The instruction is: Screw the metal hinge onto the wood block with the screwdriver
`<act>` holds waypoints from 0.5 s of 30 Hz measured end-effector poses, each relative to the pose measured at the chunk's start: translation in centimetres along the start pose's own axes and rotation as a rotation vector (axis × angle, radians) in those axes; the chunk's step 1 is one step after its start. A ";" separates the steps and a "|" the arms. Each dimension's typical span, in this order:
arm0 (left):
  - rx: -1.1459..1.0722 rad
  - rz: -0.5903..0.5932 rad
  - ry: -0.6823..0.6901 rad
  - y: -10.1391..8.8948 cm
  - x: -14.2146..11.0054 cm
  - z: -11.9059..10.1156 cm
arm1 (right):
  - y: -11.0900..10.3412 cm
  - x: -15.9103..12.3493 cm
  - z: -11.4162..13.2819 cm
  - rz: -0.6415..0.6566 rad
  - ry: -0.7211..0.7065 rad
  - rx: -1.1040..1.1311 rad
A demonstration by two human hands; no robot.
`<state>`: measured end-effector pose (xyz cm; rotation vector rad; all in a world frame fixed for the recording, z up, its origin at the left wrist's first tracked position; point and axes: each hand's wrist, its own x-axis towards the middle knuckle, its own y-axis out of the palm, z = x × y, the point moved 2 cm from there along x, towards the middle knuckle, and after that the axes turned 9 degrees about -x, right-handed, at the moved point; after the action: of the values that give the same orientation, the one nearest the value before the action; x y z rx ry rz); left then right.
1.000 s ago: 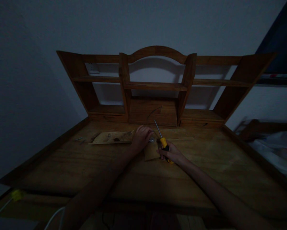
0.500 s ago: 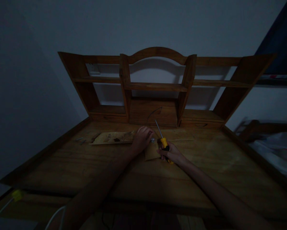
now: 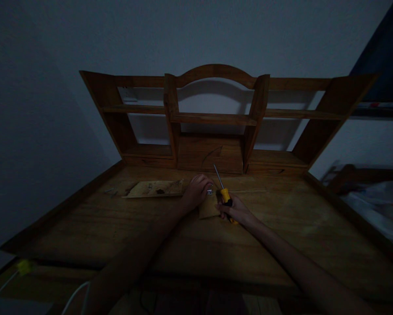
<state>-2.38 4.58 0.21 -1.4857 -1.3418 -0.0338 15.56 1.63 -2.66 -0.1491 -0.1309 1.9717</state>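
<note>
My right hand (image 3: 235,209) is closed around a screwdriver (image 3: 226,194) with a yellow and black handle. Its metal shaft points up and away, its tip off the wood. The fingers of that hand also reach the right edge of a small wooden block (image 3: 208,208) on the desk. A small shiny metal piece (image 3: 209,192) sits at the block's far edge. Right beside it, my left hand (image 3: 198,188) has its fingers pinched together. A tiny bright bit shows at those fingertips, too small and dark to name.
Left of my hands lies a rough wooden plank (image 3: 155,188), with small thin metal pieces (image 3: 109,190) farther left. A wooden shelf unit (image 3: 212,118) stands along the desk's back. A yellow plug-like item (image 3: 23,266) with a white cord is at the front left.
My left hand has shifted slightly to the right, and a small bright bit now shows by its fingertips. The right hand and screwdriver have hardly moved.
</note>
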 end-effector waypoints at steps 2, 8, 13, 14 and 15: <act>-0.005 0.005 0.005 0.0 0.0 0.1 | 0.0 0.0 0.0 -0.004 -0.002 -0.001; 0.003 0.069 0.034 0.1 0.0 0.1 | -0.1 0.0 0.1 -0.025 -0.003 0.007; 0.027 0.106 0.041 0.2 0.2 -0.1 | -0.1 0.2 -0.3 -0.028 -0.008 0.013; 0.034 0.112 0.044 0.2 0.2 -0.2 | -0.2 0.2 -0.3 -0.029 -0.007 0.011; 0.042 0.118 0.048 0.2 0.2 -0.2 | -0.2 0.2 -0.3 -0.031 -0.006 0.010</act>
<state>-2.05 4.64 0.31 -1.5172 -1.2079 0.0342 15.69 1.88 -2.95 -0.1335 -0.1267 1.9417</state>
